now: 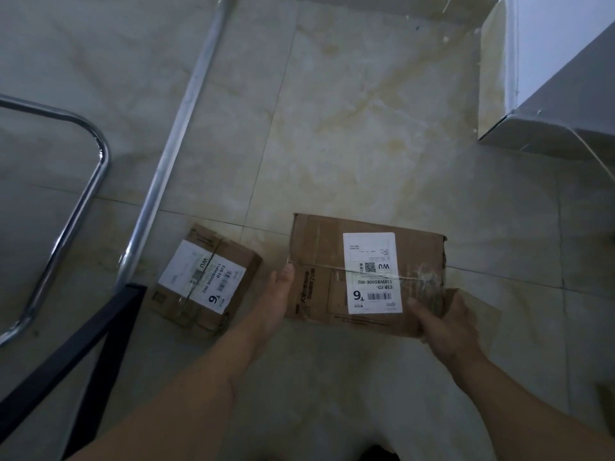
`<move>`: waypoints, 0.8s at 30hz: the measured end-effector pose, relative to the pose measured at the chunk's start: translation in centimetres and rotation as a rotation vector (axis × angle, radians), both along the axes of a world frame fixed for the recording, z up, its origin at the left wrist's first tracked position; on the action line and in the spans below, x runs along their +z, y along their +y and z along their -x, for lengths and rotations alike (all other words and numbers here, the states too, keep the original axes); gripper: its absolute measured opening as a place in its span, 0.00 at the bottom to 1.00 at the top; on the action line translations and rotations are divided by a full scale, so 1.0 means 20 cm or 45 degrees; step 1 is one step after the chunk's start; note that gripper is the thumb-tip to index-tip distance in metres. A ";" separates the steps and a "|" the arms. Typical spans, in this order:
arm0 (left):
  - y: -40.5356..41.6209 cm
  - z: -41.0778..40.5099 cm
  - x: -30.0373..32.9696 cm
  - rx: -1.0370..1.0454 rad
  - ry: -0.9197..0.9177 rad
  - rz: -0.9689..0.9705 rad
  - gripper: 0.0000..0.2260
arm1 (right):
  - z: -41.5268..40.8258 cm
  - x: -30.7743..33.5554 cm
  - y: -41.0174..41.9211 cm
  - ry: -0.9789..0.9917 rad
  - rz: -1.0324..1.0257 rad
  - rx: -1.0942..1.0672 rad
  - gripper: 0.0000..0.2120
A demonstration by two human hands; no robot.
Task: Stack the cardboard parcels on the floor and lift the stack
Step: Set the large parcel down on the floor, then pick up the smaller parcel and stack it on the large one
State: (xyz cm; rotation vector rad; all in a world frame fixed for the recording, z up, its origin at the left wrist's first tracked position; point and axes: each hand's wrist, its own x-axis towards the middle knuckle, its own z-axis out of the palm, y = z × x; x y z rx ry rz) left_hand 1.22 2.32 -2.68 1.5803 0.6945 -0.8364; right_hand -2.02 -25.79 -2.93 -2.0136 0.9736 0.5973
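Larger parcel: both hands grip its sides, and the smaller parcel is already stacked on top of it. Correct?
Not quite. The head view shows the left hand and right hand on the larger parcel, but the smaller parcel lies separately on the floor to its left, unstacked.

Chrome tube frame [83, 191], black bar [66, 354], white cabinet [559, 88] on marbled floor tiles [366, 111].

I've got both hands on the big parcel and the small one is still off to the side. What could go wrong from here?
1. The large brown cardboard parcel is held only by its near edges: left hand flat against one side, right hand on crinkled tape. It may slip or tip.
2. Set onto the small brown cardboard parcel, it would overhang and could topple.
3. The small parcel sits near the chrome tube frame and black bar, which could catch an arm.
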 end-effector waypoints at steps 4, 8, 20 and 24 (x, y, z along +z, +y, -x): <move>0.21 0.02 0.04 0.282 -0.162 -0.128 0.40 | -0.25 0.12 0.30 -0.273 0.183 0.238 0.45; 0.54 0.08 -0.04 0.631 -0.286 -0.300 0.39 | -0.46 0.17 0.72 -0.417 0.102 0.714 0.37; 0.87 0.36 -0.16 1.161 0.164 0.176 0.41 | -0.63 -0.08 1.46 0.068 -0.134 1.407 0.49; 0.87 0.33 -0.24 1.096 0.174 0.361 0.39 | -0.68 -0.16 1.54 0.174 -0.249 1.312 0.48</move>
